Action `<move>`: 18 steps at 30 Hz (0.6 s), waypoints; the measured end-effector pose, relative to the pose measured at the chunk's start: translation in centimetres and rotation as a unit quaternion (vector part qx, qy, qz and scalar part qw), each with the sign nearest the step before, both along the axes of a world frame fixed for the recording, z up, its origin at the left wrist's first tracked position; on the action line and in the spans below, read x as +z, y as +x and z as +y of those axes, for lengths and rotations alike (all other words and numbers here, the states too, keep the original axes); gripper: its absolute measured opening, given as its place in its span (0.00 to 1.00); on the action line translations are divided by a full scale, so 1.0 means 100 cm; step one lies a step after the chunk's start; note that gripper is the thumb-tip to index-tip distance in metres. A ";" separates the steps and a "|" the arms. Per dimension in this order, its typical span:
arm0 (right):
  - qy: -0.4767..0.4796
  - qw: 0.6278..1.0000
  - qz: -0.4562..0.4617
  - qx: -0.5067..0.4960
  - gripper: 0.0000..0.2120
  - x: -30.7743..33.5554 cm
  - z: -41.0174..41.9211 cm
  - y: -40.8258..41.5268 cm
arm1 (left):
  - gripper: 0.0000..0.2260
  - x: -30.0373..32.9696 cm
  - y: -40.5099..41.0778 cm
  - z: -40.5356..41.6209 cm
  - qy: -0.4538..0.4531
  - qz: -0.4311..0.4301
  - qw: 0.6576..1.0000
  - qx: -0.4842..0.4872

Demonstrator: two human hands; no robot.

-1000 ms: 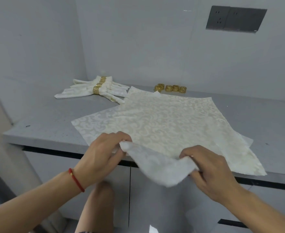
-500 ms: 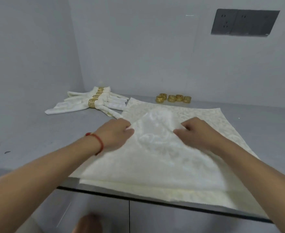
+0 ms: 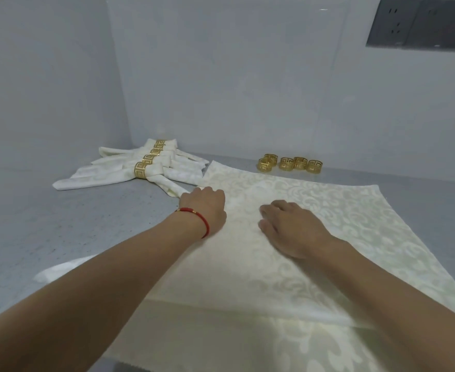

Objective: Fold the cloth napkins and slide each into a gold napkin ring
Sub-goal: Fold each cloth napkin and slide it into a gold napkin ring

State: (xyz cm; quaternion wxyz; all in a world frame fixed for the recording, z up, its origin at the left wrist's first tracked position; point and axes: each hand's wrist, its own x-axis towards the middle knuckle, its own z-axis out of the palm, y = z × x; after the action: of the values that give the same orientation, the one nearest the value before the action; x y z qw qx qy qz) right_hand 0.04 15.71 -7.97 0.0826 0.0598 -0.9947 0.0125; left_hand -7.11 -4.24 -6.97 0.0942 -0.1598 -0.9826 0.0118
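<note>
A cream patterned napkin (image 3: pixel 247 275) lies folded over on itself on top of a stack of flat napkins (image 3: pixel 349 210) on the grey counter (image 3: pixel 73 224). My left hand (image 3: pixel 204 208), with a red cord at the wrist, sits knuckles-up at the folded layer's far left edge; its fingers curl down onto the cloth and are hidden. My right hand (image 3: pixel 288 226) rests on the folded layer a little to the right, fingers relaxed and pointing left. Several loose gold napkin rings (image 3: pixel 290 163) stand at the back, beyond both hands.
Several folded napkins in gold rings (image 3: pixel 143 169) lie fanned out at the back left, close to my left hand. The walls meet in a corner behind them. A dark wall socket panel (image 3: pixel 419 22) is at the upper right. The counter's front edge runs under my forearms.
Both hands have carried the napkin's near corner up off the counter edge and forward, laid it over the far part, and now lie lower and farther apart on the cloth.
</note>
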 end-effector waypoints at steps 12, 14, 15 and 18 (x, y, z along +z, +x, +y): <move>-0.009 0.997 -0.070 -0.023 0.17 -0.001 0.004 -0.014 | 0.08 0.000 -0.007 0.006 0.083 0.012 0.997 0.004; -0.010 0.998 -0.064 -0.022 0.17 -0.001 0.006 -0.015 | 0.07 0.000 -0.005 0.009 0.067 0.025 0.997 0.006; -0.010 0.998 -0.061 -0.021 0.17 -0.001 0.007 -0.016 | 0.07 0.000 -0.004 0.011 0.050 0.045 0.998 0.006; -0.003 0.998 -0.057 -0.022 0.17 -0.003 0.007 -0.018 | 0.11 -0.003 -0.001 0.025 0.022 0.122 0.991 -0.048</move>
State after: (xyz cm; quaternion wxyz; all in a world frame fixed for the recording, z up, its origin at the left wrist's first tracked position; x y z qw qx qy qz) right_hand -1.76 16.38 -8.26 0.0261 0.0366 -0.9988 0.0170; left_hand -7.22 -1.77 -7.26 0.2172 -0.2018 -0.9550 0.0049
